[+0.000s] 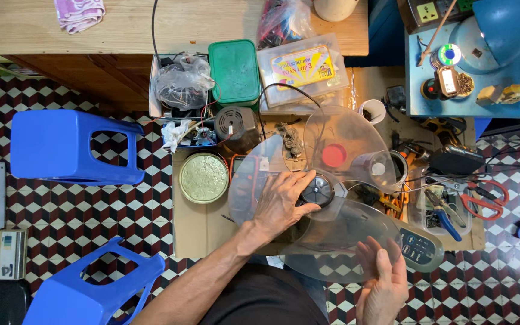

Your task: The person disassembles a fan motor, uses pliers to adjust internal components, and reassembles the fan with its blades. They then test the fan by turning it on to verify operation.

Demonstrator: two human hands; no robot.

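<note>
Both hands: left hand [281, 201] on clear plastic fan blade [338, 180] hub (three-lobed), right hand [383, 283] underneath.

Two blue stools [76, 147] — one fan blade [332, 198] (clear).

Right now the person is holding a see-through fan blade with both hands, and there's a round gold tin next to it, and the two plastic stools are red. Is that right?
Not quite: the two plastic stools are blue, not red, as the head view shows. The rest holds: the left hand rests on the hub of the see-through fan blade, the right hand grips a blade edge, and the round gold tin lies beside it.
</note>
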